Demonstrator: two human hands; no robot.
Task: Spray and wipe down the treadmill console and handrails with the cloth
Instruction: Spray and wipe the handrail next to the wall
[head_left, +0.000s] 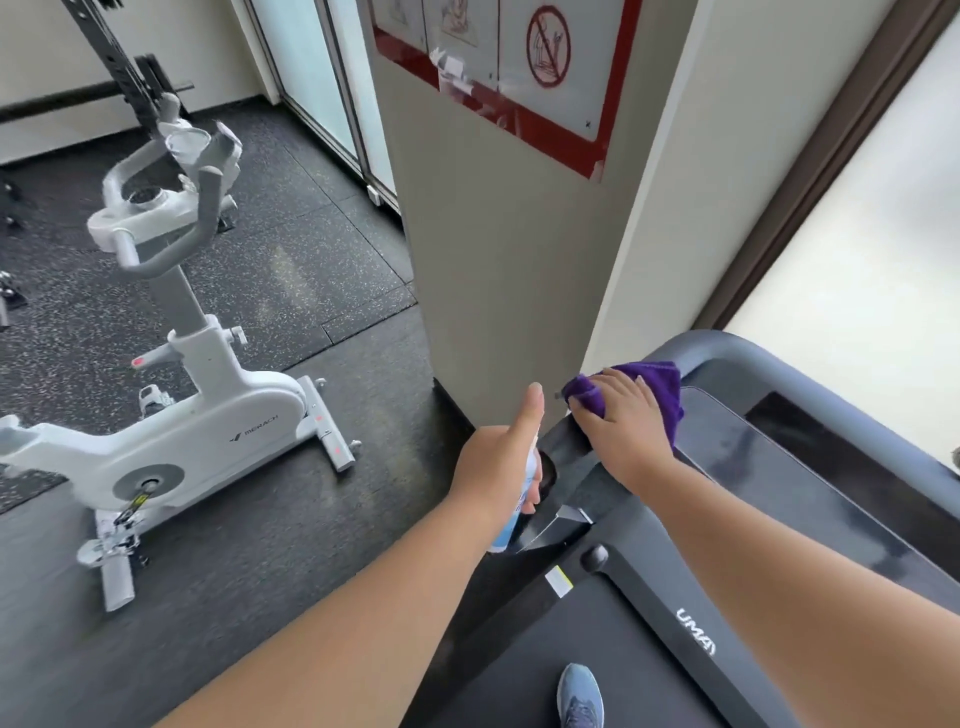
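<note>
My right hand (621, 415) presses a purple cloth (660, 387) onto the left end of the treadmill's grey handrail (769, 353), fingers spread flat over it. My left hand (501, 460) grips a white and blue spray bottle (511, 525), thumb pointing up, just left of the handrail and below the cloth. Most of the bottle is hidden by the hand. The dark console panel (810, 467) lies to the right of the cloth. The treadmill belt (550, 654) runs under me.
A beige pillar (498, 270) with a red-framed safety sign (519, 67) stands right behind the handrail's left end. A white exercise bike (197, 405) stands on the rubber floor at left. A frosted window (857, 249) is at right. My blue shoe (581, 693) is on the belt.
</note>
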